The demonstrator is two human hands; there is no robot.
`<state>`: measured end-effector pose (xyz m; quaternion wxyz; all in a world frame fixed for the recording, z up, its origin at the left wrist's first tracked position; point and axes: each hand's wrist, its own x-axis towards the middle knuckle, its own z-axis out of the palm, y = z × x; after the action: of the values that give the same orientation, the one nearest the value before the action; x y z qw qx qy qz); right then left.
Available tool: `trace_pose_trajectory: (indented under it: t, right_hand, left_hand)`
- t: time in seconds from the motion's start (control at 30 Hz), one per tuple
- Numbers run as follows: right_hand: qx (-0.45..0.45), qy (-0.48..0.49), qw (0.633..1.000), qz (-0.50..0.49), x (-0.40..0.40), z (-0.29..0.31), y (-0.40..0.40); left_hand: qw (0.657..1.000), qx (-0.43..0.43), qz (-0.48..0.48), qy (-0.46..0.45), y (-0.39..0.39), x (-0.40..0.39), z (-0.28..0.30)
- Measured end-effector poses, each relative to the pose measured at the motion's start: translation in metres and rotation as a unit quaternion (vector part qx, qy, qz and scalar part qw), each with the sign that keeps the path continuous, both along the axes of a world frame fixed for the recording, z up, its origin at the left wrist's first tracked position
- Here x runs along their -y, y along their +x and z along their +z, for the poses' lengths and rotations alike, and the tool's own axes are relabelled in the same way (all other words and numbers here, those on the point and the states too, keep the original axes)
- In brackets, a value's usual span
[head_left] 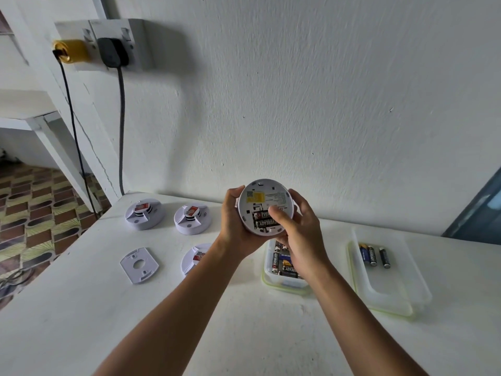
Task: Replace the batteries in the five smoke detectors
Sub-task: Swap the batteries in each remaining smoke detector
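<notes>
I hold a round white smoke detector above the table, its back turned toward me. Two black batteries sit in its open compartment. My left hand grips its left rim. My right hand wraps the right rim, its thumb pressing on the batteries. Two more detectors lie at the back left of the table, and a third is half hidden behind my left forearm. A detached mounting plate lies in front of them.
A clear container with several batteries sits under my right wrist. To its right a clear lid carries three batteries. The white table meets a wall behind; its left edge drops to a patterned floor. Two plugs with cables hang at upper left.
</notes>
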<state>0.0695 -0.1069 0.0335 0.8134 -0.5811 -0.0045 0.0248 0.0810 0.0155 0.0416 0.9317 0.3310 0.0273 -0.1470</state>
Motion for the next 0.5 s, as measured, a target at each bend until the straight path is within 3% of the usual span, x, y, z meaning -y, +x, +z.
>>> trace_pose_trajectory:
  t: [0.33, 0.5]
  right_hand:
    - [0.016, -0.060, 0.996, -0.059, -0.008, -0.010, -0.003]
    - [-0.006, -0.043, 0.999, -0.011, 0.000, -0.008, -0.005]
  left_hand:
    - [1.000, 0.000, -0.005, 0.023, -0.007, 0.004, 0.002]
    - [1.000, -0.015, 0.003, 0.026, -0.011, 0.005, -0.001]
